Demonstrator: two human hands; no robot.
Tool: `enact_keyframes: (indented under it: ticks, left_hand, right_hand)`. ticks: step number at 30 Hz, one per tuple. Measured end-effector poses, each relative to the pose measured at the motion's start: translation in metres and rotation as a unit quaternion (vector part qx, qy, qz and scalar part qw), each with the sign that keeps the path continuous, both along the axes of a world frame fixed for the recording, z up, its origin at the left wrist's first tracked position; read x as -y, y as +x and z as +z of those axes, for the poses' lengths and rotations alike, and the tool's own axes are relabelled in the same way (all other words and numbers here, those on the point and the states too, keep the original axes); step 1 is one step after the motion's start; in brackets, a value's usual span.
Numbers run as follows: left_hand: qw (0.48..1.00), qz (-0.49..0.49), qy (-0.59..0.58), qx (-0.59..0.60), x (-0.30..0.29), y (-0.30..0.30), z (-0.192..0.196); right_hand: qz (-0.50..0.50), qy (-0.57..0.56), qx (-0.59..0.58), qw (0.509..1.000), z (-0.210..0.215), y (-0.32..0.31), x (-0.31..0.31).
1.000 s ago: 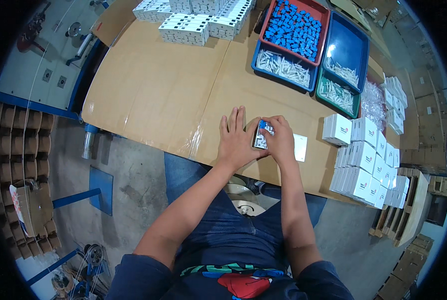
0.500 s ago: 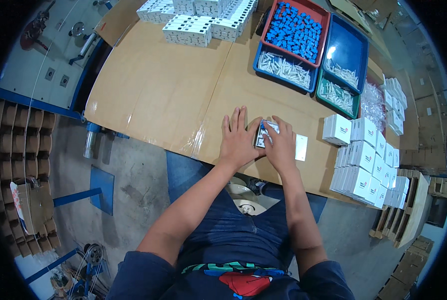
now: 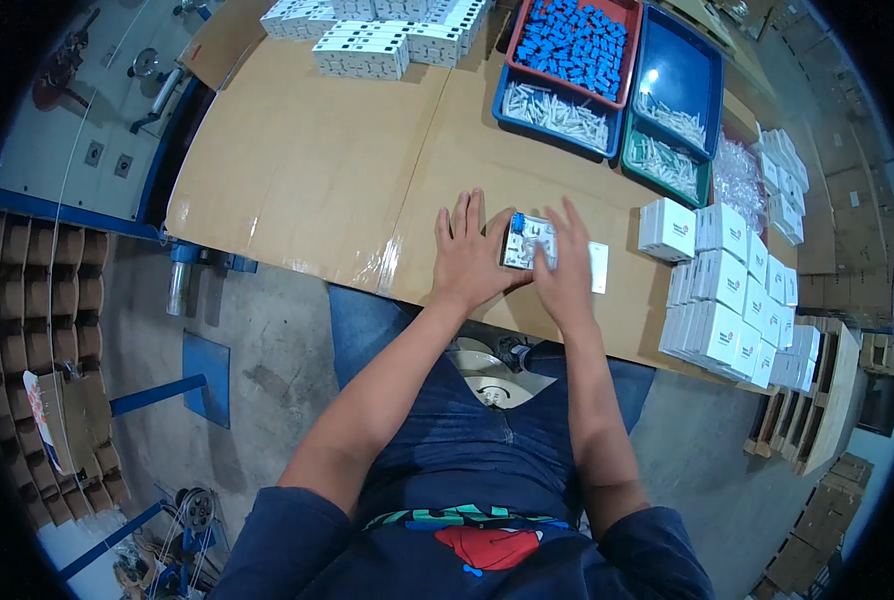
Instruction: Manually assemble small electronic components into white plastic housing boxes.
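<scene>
A small white square module (image 3: 535, 243) with a blue block (image 3: 518, 223) at its upper left corner lies on the cardboard-covered table between my two hands. My left hand (image 3: 470, 262) rests beside it with fingers spread and stretched forward, index finger and thumb along the module's left side. Over the module's right side is my right hand (image 3: 567, 275), its fingers extended and apart, thumb at the module's face. Just right of that hand lies a flat white plate (image 3: 598, 267), partly covered by it.
Stacked white boxes (image 3: 722, 335) stand at the right edge. A red tray (image 3: 628, 70) of blue blocks and blue (image 3: 557, 139) and green (image 3: 667, 188) trays of white pins sit at the far right. White modules (image 3: 362, 55) are piled at the far side of the cardboard surface (image 3: 297, 170).
My right hand's fingers have lifted off the module's upper part and straightened, uncovering the blue block and more of its face. My left hand stays beside it. The view has shifted slightly.
</scene>
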State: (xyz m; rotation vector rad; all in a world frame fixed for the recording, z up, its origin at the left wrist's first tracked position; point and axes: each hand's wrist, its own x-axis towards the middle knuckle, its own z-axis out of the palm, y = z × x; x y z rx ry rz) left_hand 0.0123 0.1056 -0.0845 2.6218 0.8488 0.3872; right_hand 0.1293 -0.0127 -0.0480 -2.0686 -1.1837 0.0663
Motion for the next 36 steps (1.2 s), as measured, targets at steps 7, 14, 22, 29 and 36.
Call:
enact_keyframes:
  ticks: [7, 14, 22, 29, 36]
  left_hand:
    - [1.0, -0.003, 0.015, -0.002, 0.003, 0.002, 0.006]
    - [0.998, -0.02, -0.012, 0.052, 0.0, -0.005, 0.0]
    - [0.723, -0.063, -0.597, 0.342, 0.03, -0.026, 0.025]
    - [0.566, -0.001, -0.732, 0.379, 0.045, -0.035, 0.028]
    - [0.57, 0.004, -0.753, 0.33, 0.05, -0.034, 0.028]
  right_hand:
    - [-0.258, -0.082, -0.044, 0.962, -0.01, 0.027, 0.077]
    - [-0.27, -0.152, -0.094, 0.946, -0.028, 0.041, 0.085]
    - [-0.182, 0.178, -0.323, 0.912, -0.064, 0.052, 0.102]
    - [-0.195, 0.334, -0.558, 0.734, -0.038, 0.048, 0.099]
    - [-0.026, 0.279, -0.672, 0.685, -0.007, 0.036, 0.099]
